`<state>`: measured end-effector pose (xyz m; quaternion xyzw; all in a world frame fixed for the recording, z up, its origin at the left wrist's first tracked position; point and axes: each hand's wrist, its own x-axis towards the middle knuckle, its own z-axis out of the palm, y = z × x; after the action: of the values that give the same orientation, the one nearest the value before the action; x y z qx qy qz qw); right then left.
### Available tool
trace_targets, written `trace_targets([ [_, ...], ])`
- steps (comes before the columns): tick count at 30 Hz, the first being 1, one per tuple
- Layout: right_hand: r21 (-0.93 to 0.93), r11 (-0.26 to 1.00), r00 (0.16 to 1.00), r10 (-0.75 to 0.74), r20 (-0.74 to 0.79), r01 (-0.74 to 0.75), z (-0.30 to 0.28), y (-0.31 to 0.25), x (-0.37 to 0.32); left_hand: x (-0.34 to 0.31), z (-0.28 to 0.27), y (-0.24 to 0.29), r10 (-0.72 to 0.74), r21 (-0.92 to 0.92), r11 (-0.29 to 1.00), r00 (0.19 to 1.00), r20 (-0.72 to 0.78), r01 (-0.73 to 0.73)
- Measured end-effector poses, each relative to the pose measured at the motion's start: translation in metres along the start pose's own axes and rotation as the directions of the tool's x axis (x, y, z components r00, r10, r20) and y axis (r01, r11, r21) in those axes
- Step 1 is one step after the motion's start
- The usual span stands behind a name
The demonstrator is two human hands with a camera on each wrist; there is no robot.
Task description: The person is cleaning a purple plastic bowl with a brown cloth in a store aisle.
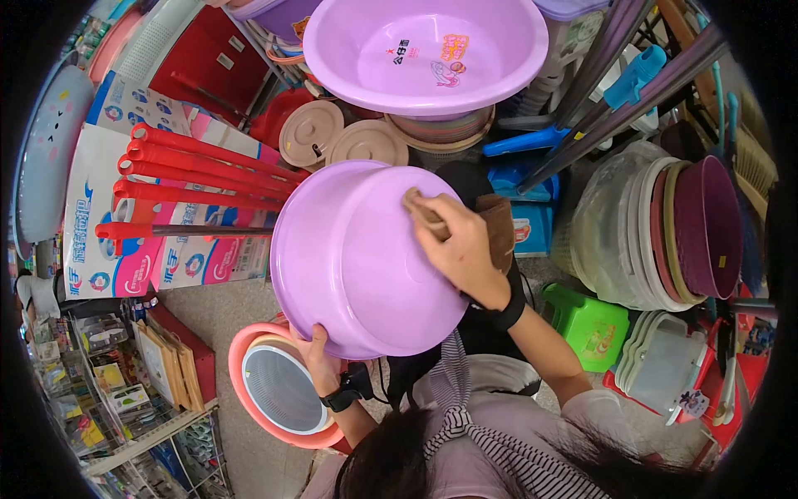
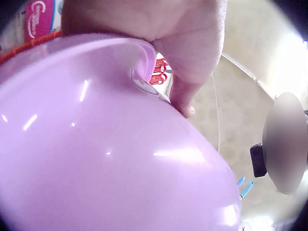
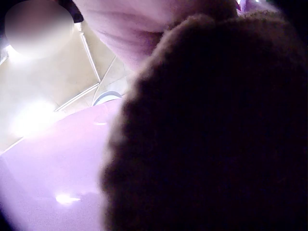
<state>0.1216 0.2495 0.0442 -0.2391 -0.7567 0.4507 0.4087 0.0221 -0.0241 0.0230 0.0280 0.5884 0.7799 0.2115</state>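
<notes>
A purple basin (image 1: 357, 266) is held tilted, its smooth outer side and base facing the head camera. The left hand (image 1: 320, 358) grips its rim at the lower edge; the left wrist view shows that hand (image 2: 187, 43) curled over the rim of the basin (image 2: 106, 144). At the upper right of the base, the right hand (image 1: 457, 245) pinches a bunched brown cloth (image 1: 426, 214) against the surface, and part of the cloth hangs beside the hand. Close up and dark, the cloth (image 3: 207, 134) fills much of the right wrist view beside the basin (image 3: 57, 163), hiding the fingertips.
Another purple basin (image 1: 424, 58) stands beyond, above stacked tubs. Red-handled poles (image 1: 208, 170) reach in from the left. Below are nested baskets (image 1: 287, 387). To the right are a green stool (image 1: 588, 328), stacked buckets (image 1: 706, 224) and long dark poles (image 1: 619, 104).
</notes>
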Motion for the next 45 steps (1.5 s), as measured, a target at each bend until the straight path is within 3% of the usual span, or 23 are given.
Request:
trace_targets([
  [4, -0.056, 0.998, 0.994, -0.008, 0.105, 0.014, 0.002, -0.043, -0.015, 0.003, 0.001, 0.002, -0.008, 0.001, 1.000, 1.000, 0.029, 0.008],
  [6, -0.055, 0.986, 0.956, -0.140, 0.258, 0.160, 0.000, -0.064, -0.023, 0.004, 0.005, 0.007, -0.013, 0.000, 1.000, 0.999, 0.052, 0.013],
  [8, -0.045, 0.976, 0.946, -0.196, 0.260, 0.214, -0.001, -0.066, -0.040, 0.005, 0.004, 0.007, -0.007, 0.012, 1.000, 0.999, 0.051, 0.006],
  [10, 0.079, 0.971, 0.905, -0.238, 0.352, 0.225, -0.011, -0.061, -0.051, 0.005, 0.007, 0.008, -0.002, 0.014, 1.000, 0.998, 0.057, 0.001],
  [12, 0.087, 0.969, 0.911, -0.247, 0.331, 0.231, -0.018, -0.055, -0.053, 0.002, 0.012, 0.009, 0.002, 0.021, 1.000, 0.999, 0.051, -0.003],
  [14, 0.142, 0.990, 0.927, -0.040, 0.373, -0.015, -0.025, -0.048, -0.044, 0.003, 0.011, 0.009, -0.025, 0.026, 0.999, 0.999, 0.027, 0.024],
  [16, 0.116, 0.993, 0.946, -0.021, 0.323, -0.017, -0.018, -0.045, -0.026, 0.003, 0.015, 0.011, -0.047, 0.031, 0.998, 0.999, 0.012, 0.046],
  [18, 0.137, 0.990, 0.995, -0.034, 0.094, 0.021, -0.003, -0.051, -0.016, 0.003, 0.022, 0.017, -0.060, 0.033, 0.998, 0.998, 0.030, 0.059],
  [20, 0.127, 0.992, 0.991, 0.008, 0.131, -0.025, 0.000, -0.068, -0.020, 0.006, 0.018, 0.015, -0.031, 0.055, 0.998, 0.997, 0.074, 0.027],
  [22, 0.023, 0.987, 0.949, -0.158, 0.272, 0.158, -0.001, -0.077, -0.029, 0.007, 0.012, 0.013, -0.004, 0.079, 0.997, 0.994, 0.109, -0.005],
  [26, 0.149, 0.975, 0.899, -0.213, 0.384, 0.168, -0.015, -0.064, -0.062, 0.008, 0.000, 0.006, -0.003, 0.052, 0.999, 0.993, 0.121, -0.003],
  [28, 0.151, 0.976, 0.901, -0.205, 0.382, 0.158, -0.026, -0.053, -0.069, 0.004, -0.002, 0.004, -0.007, 0.052, 0.999, 0.993, 0.118, 0.001],
  [30, 0.096, 0.995, 0.926, -0.046, 0.375, 0.010, -0.035, -0.041, -0.074, 0.001, -0.002, 0.004, -0.032, 0.009, 0.999, 0.999, 0.034, 0.031],
  [34, 0.030, 0.988, 0.976, 0.148, 0.160, -0.154, -0.037, -0.011, -0.061, 0.002, -0.007, -0.001, 0.016, 0.052, 0.998, 0.997, 0.072, -0.019],
  [35, 0.103, 0.991, 0.996, 0.077, 0.054, -0.083, -0.029, -0.008, -0.057, 0.003, -0.006, 0.001, 0.013, 0.073, 0.997, 0.997, 0.079, -0.019],
  [38, 0.008, 0.994, 0.992, 0.109, 0.069, -0.110, -0.018, -0.042, -0.058, 0.004, 0.006, 0.009, 0.017, 0.098, 0.995, 0.997, 0.075, -0.024],
  [42, 0.058, 0.993, 0.970, -0.110, 0.215, 0.100, -0.017, -0.052, -0.070, 0.008, 0.010, 0.015, 0.057, 0.100, 0.993, 0.993, 0.105, -0.068],
  [43, 0.057, 0.993, 0.972, -0.110, 0.209, 0.100, -0.020, -0.050, -0.070, 0.010, 0.010, 0.015, 0.057, 0.101, 0.992, 0.992, 0.111, -0.069],
  [45, 0.025, 0.998, 0.966, 0.052, 0.252, -0.060, -0.029, -0.043, -0.067, 0.009, 0.009, 0.012, 0.078, 0.119, 0.989, 0.990, 0.118, -0.092],
])
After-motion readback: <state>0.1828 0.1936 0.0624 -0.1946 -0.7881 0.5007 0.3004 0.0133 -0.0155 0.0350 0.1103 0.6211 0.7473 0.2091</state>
